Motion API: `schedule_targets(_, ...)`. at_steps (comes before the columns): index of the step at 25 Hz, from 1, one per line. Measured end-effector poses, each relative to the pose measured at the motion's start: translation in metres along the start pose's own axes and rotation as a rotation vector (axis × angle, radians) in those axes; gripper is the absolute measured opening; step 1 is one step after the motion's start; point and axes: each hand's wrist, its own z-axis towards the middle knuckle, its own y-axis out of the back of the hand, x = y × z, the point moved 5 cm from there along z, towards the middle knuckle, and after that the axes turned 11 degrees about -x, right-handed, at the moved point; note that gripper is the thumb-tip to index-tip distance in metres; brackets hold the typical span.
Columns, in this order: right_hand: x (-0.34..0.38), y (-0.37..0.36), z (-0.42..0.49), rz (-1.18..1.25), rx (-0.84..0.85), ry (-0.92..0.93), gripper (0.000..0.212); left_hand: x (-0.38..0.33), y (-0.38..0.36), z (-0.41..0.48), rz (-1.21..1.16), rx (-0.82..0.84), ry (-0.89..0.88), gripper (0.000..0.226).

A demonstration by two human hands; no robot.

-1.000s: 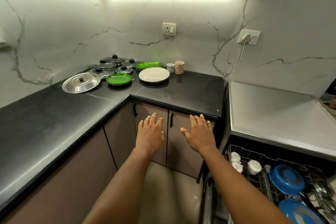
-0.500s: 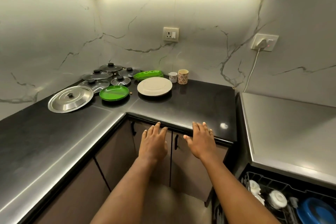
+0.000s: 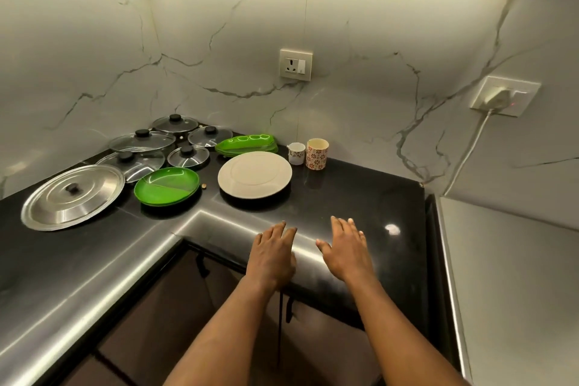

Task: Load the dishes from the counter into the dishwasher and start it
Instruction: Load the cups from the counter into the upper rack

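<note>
Dishes (image 3: pixel 254 174) sit grouped in the worktop (image 3: pixel 360 197) corner; left hand (image 3: pixel 272 255) and right hand (image 3: pixel 346 251) hover short, fingers (image 3: pixel 341 229) straight and empty, presumably reaching.

Bare forearms (image 3: pixel 219 338), bare left hand (image 3: pixel 272 258) and right hand (image 3: pixel 345 252).

Black counter (image 3: pixel 360 197) bears 6 lids (image 3: pixel 72 196), plates (image 3: pixel 254 174), 2 cups (image 3: pixel 317 153).

1. The left hand (image 3: pixel 272 257) and right hand (image 3: pixel 346 252) advanced toward 12 o'clock, from in front of the cabinet doors (image 3: pixel 175 301) to above the counter (image 3: pixel 360 197) edge.
2. Both drew nearer the white plate (image 3: pixel 254 174).
3. The dishwasher rack at 4 o'clock left the view.
</note>
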Motion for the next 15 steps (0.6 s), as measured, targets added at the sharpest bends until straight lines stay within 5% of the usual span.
schedule_targets(15,0.040,-0.073,0.213,0.058,0.048,-0.170,0.067,0.078,-0.042,0.249,-0.002,0.054,-0.075,0.055)
